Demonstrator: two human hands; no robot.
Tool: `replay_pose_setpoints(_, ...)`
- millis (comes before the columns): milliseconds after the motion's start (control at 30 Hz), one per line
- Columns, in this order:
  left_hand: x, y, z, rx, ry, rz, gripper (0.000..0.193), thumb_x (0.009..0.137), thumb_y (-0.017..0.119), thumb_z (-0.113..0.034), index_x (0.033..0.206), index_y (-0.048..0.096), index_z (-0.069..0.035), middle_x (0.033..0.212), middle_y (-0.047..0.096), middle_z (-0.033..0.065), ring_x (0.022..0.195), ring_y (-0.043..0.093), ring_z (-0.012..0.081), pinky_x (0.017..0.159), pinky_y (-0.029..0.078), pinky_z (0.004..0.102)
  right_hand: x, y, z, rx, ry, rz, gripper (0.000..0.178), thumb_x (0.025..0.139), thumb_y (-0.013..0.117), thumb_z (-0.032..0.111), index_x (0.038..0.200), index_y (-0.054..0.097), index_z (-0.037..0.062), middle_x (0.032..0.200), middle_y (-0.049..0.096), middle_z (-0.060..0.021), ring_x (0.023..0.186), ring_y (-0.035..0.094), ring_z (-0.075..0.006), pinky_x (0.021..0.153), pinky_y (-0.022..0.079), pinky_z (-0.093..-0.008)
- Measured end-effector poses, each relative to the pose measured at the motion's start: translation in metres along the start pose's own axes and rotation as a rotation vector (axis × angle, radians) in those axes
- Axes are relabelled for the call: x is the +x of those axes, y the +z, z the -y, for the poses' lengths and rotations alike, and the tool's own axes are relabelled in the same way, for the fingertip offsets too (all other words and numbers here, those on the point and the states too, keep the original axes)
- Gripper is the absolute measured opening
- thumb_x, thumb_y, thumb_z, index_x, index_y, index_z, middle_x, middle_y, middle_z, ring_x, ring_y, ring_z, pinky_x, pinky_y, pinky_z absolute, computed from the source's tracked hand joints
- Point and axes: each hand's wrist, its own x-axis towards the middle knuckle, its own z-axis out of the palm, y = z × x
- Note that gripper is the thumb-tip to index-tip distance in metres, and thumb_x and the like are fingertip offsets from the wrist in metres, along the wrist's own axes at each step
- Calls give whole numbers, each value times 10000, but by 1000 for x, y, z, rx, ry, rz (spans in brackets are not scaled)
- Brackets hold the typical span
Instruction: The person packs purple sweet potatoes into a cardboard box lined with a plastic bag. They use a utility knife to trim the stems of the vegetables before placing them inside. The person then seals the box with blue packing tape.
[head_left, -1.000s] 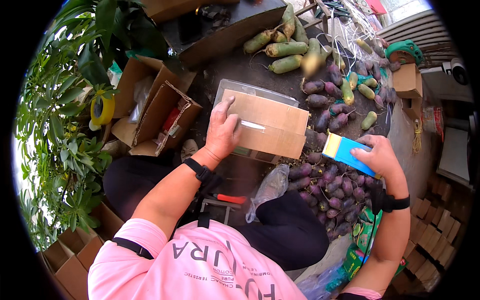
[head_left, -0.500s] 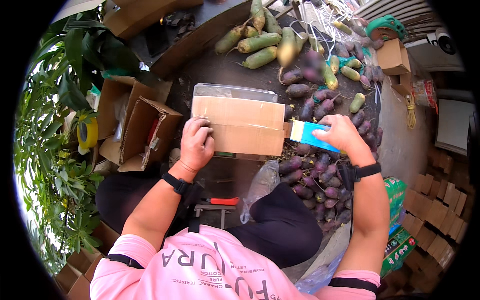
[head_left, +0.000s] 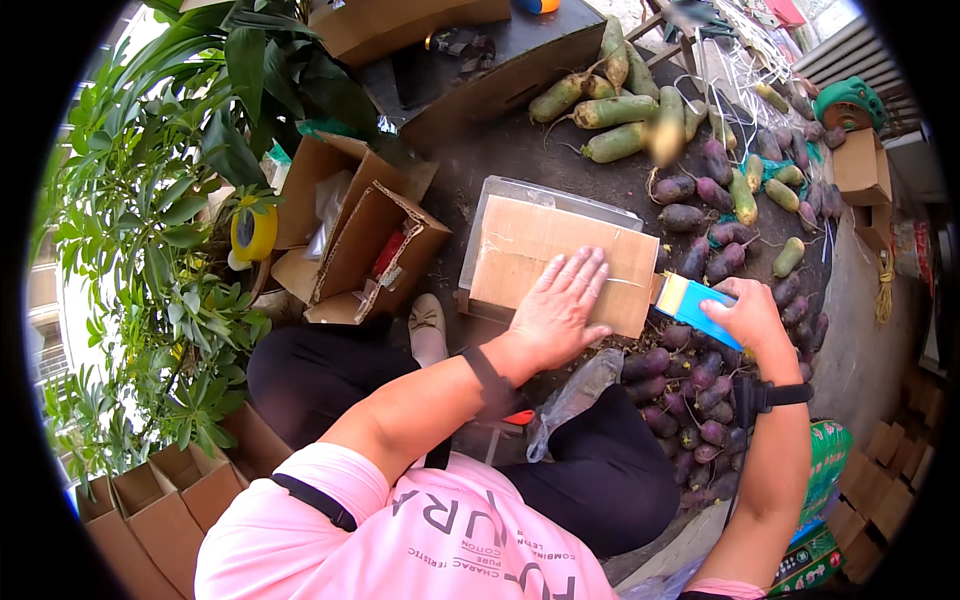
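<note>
1. While the cardboard box (head_left: pixel 510 265) lies in front of the person, over a clear plastic bin (head_left: pixel 478 222) whose rim shows past its far edge, the left hand (head_left: pixel 566 308) rests palm down on its top, fingers extended and grasping nothing.
2. Slightly slanted, the box has its right end nearer the body than its left, and a seam runs along its top.
3. At that right end, the right hand (head_left: pixel 748 318) grips a flat blue object (head_left: pixel 702 306) between thumb and fingers; its pale yellow end points at the box, though whether the two touch cannot be told.
4. Just below the blue object, many dark purple root vegetables (head_left: pixel 708 382) lie heaped beside the person's right knee, with a clear plastic bag (head_left: pixel 578 398) between the heap and the box's near side.
5. Beyond the right hand, more purple roots are scattered on the ground among shorter green ones, and long green radishes (head_left: pixel 617 112) lie farther off.
6. To the left of the bin stand open cartons (head_left: pixel 405 250), and a yellow roll of tape (head_left: pixel 254 232) is near them, against a leafy plant (head_left: pixel 150 215).
7. At the far side, a dark desk (head_left: pixel 545 42) carries a brown carton (head_left: pixel 425 25).
8. Green packages (head_left: pixel 822 470) lie by the right forearm, near stacked brown blocks (head_left: pixel 885 480).
</note>
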Motion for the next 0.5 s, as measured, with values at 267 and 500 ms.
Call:
replay_pose_setpoints(267,-28,-16,46,207,-294,-99,869,882,636,-413,1507,246,47,1600,200,212,1501,128,363,1202,86,524,2,7,-24,-10,-54,-13,477,715,756,342,1025,717,-17,894,707,-229,827,702,-330,786,543,-401)
replay_pose_setpoints(500,67,1,-54,92,-11,-28,1030,744,717,-536,1509,275,-7,1580,222,240,1492,130,393,1183,70,588,1,15,-50,115,-120,-46,435,723,766,344,1016,733,24,906,712,-207,838,702,-317,808,539,-382)
